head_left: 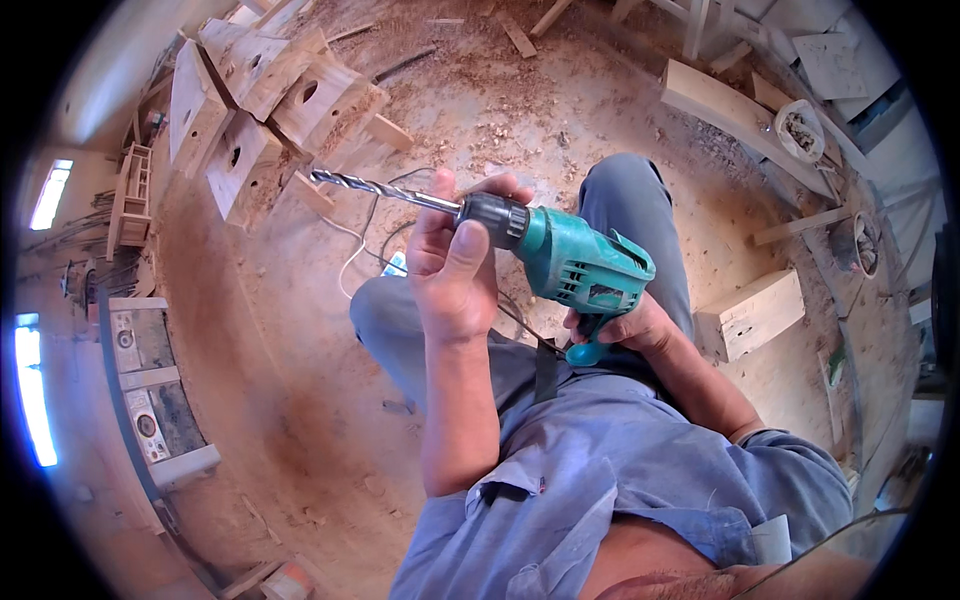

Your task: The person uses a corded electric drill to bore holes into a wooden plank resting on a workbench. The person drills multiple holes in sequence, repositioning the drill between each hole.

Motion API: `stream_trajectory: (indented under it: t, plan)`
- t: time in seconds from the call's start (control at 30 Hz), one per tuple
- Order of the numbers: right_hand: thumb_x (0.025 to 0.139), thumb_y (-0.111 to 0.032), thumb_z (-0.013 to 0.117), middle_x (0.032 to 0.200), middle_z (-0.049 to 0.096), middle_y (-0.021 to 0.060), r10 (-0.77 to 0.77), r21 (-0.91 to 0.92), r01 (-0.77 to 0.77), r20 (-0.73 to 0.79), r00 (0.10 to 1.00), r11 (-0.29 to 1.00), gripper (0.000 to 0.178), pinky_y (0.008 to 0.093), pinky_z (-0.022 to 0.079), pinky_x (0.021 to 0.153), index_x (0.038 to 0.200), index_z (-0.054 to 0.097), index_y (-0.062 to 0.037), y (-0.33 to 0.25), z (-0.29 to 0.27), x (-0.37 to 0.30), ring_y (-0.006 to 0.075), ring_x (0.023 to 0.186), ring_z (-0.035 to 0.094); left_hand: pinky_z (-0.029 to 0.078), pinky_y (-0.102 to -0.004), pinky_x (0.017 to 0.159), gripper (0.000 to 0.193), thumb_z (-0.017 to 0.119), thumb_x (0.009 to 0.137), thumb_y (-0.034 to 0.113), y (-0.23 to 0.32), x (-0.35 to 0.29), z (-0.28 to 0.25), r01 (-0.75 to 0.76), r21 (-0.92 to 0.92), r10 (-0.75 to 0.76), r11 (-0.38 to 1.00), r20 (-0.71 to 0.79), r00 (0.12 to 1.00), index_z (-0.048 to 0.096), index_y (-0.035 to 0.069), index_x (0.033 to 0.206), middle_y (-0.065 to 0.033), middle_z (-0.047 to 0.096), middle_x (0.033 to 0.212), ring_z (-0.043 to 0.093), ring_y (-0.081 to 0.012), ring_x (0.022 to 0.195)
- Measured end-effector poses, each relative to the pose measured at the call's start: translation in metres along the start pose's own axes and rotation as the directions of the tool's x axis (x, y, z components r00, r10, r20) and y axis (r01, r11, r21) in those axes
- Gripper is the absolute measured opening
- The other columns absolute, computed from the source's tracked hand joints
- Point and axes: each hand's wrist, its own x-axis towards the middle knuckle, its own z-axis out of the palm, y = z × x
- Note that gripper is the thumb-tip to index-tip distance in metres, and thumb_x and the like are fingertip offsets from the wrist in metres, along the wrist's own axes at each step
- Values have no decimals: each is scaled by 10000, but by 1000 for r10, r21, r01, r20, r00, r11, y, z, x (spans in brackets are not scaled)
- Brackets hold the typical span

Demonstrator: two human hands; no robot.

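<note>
A teal power drill (pixel 585 260) is held level across my lap, with its long twist bit (pixel 380 187) pointing to the far left. My left hand (pixel 455 260) is closed around the black chuck (pixel 492 218), with the thumb pressed on its near side. Around the drill's handle, my right hand (pixel 640 322) is wrapped; part of its fingers is hidden behind the tool. The dark power cord (pixel 520 315) runs from near the handle toward the floor beyond my knees.
Thick wooden blocks with round holes (pixel 320 100) stand at the far left. A long timber beam (pixel 735 120) lies at the far right, near a white bucket (pixel 800 130). One squared block (pixel 752 315) sits right of my leg. Wood chips and sawdust cover the floor.
</note>
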Motion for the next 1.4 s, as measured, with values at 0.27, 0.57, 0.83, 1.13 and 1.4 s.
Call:
stream_trajectory:
  t: [0.27,0.57,0.83,1.13,1.4]
  plan:
    - [639,-62,950,1114,750,187,15,-3,-15,27,1000,1000,790,443,617,820,1350,613,17,4,-3,0,297,915,741,551,-439,983,656,693,1022,413,4,12,0,22,-226,-64,974,-178,982,483,-22,1465,-213,687,1197,690,-312,1072]
    - [602,-30,911,1090,751,182,32,-30,-31,16,999,999,829,417,624,791,1370,602,11,8,-7,1,274,886,736,616,-498,904,265,659,1046,323,6,25,-20,-61,-62,50,996,-160,986,728,75,1111,-214,743,1124,731,-402,1030]
    - [601,12,833,1113,745,203,19,-29,-19,-20,1000,999,834,435,623,802,1395,575,13,7,-3,0,292,879,736,576,-415,976,287,734,1007,256,-21,6,-12,-56,-3,53,998,-269,962,659,76,1217,-103,722,1099,708,-252,1044]
    - [680,-44,921,1123,745,182,34,-4,-34,35,999,999,733,462,599,838,1342,612,15,11,-9,-1,302,912,730,571,-460,987,464,777,965,178,-6,3,-15,-45,-91,31,995,-151,988,585,94,1379,-132,716,1089,700,-324,1045]
    - [676,-46,918,1122,743,180,80,-18,-79,20,997,997,738,450,603,836,1342,604,16,8,0,-2,302,918,734,479,-562,1113,777,833,899,224,-11,3,-28,73,-151,-68,986,39,997,438,120,1560,-190,686,1221,676,-352,1112]
